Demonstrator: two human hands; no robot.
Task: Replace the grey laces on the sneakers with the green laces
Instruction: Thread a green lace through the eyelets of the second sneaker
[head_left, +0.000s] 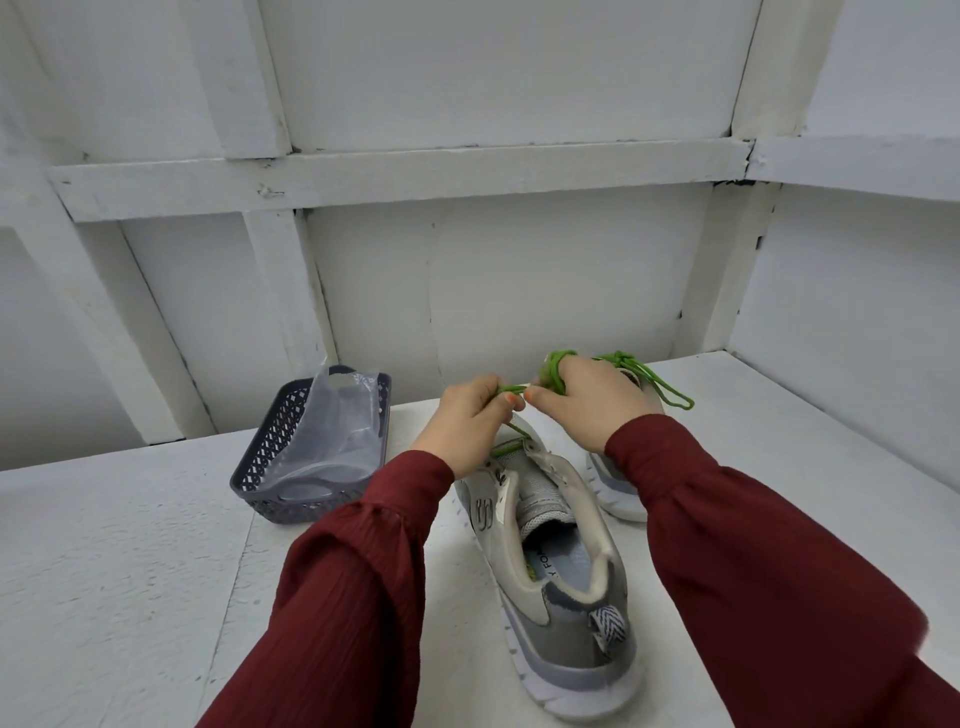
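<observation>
Fingers of the left hand pinch a green lace just above the near sneaker, while the right hand holds the same lace wound round its curled fingers. Tying off this shoe appears to be the step in hand; the next move calls for drawing the bow snug. The far sneaker already wears green. To the left on the surface, a grey basket holds a clear plastic bag.

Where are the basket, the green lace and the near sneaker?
basket (270, 447): head view, on its left latticed wall.
green lace (558, 358): head view, on its wound bunch.
near sneaker (576, 639): head view, on its grey heel.
</observation>
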